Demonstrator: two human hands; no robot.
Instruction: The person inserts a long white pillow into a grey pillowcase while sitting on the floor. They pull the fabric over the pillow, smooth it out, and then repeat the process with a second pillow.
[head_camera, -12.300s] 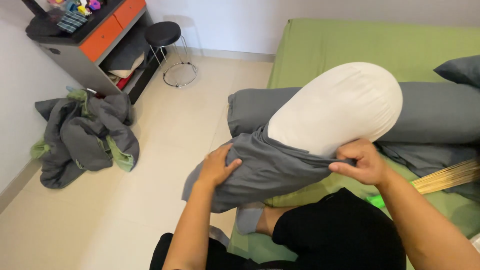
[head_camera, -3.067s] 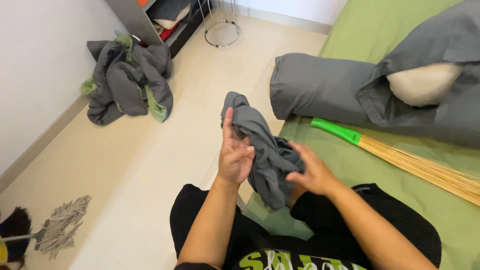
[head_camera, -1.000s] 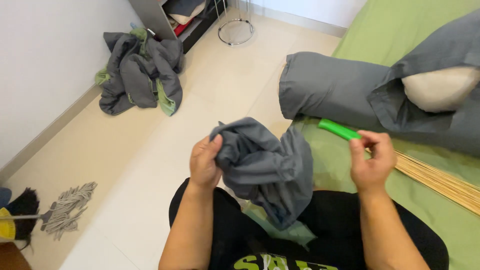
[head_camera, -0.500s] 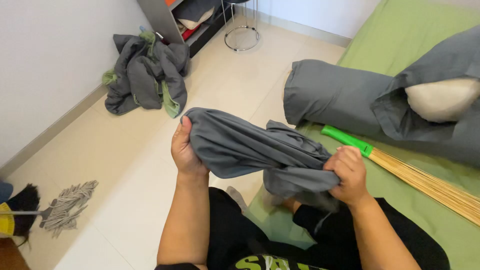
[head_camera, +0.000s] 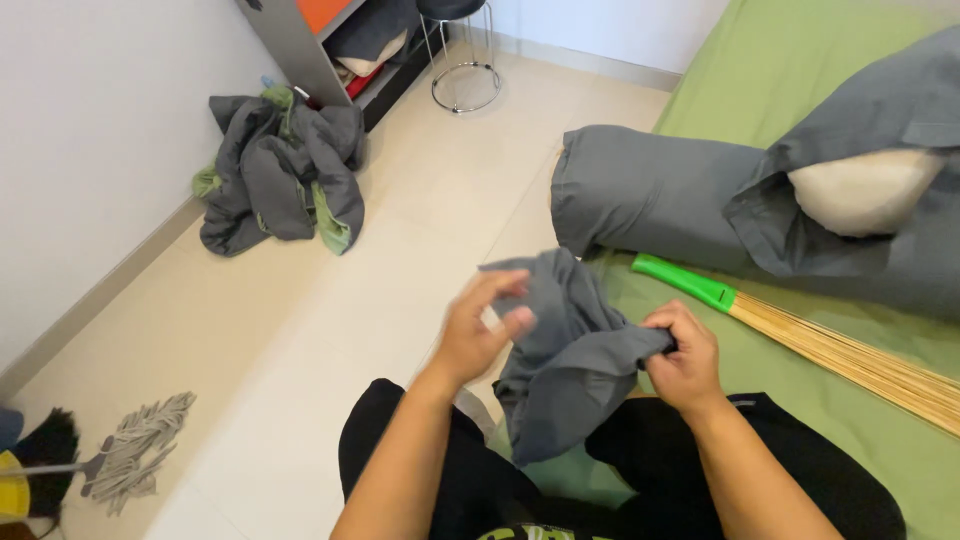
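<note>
Gripping a bunched grey pillowcase, the right hand stays closed on it while the left hand, fingers loosely spread, touches its upper fold; at frame right one bolster is fully cased and the white pillow remains part-covered.

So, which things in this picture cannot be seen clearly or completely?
- Left hand: motion-blurred in the head view, so its grip on the grey cloth is unclear.
- Straw broom: its bristle end is cut off by the right edge.
- White pillow: mostly hidden by its grey cover.
- Mop: its handle runs off the left edge.
- Shelf unit: cut off by the top edge.
</note>
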